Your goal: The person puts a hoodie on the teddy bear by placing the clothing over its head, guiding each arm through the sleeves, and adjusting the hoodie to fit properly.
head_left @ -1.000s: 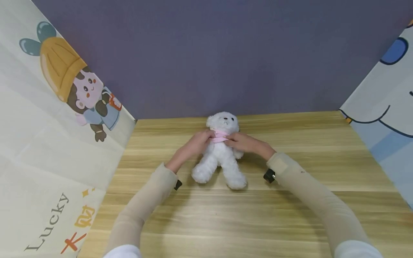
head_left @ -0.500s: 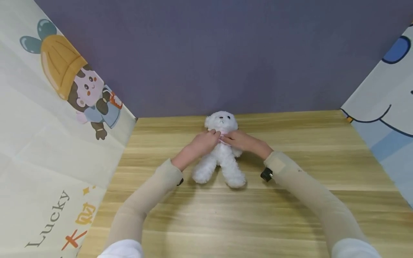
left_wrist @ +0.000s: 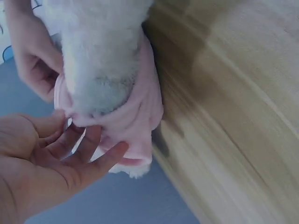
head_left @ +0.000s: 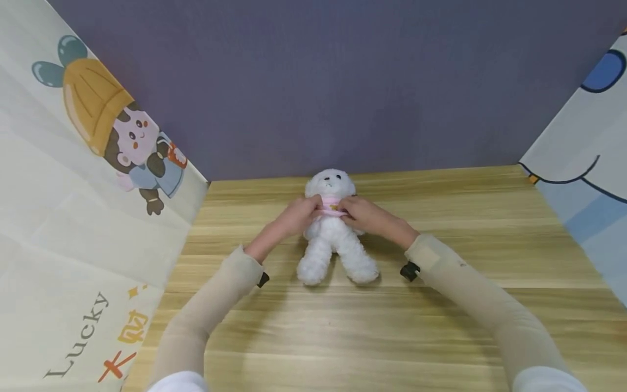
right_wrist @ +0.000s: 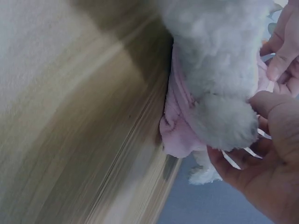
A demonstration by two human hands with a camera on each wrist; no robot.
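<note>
Pinching the edge of a pink top (head_left: 331, 203) between thumb and fingers, the left hand (head_left: 299, 215) and right hand (head_left: 364, 214) are flanking the chest of a white plush bear (head_left: 336, 233) at mid-frame. Handling the cloth well is probably calling for even, gentle tugs. Beneath, a wood-grain tabletop (head_left: 333, 337) is supporting the bear.

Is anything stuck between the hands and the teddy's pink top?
Nothing that I can see. The left hand and right hand both hold the front of the pink top directly, one on each side, as it sits around the white teddy bear.
</note>
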